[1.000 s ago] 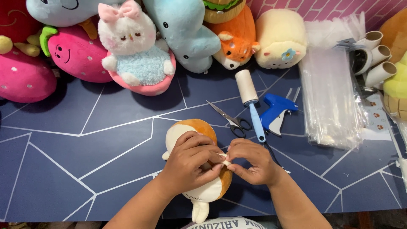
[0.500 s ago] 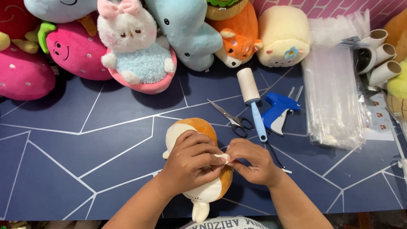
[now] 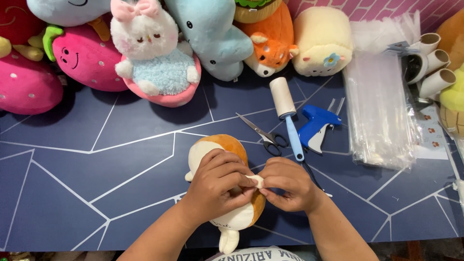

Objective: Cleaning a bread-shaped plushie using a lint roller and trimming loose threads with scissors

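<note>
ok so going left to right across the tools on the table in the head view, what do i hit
scissors → lint roller → blue tagging gun → stack of clear plastic bags → cardboard tubes

Orange-and-cream plush toy (image 3: 217,150) lies on dark blue desk (image 3: 96,169), near front edge, about mid-width. Rounded orange top points toward back edge; cream foot sticks out toward front edge. Middle of body covered. Small cream tab (image 3: 256,181) on its right side, pinched. Toy lengthwise, slightly tilted.
</note>
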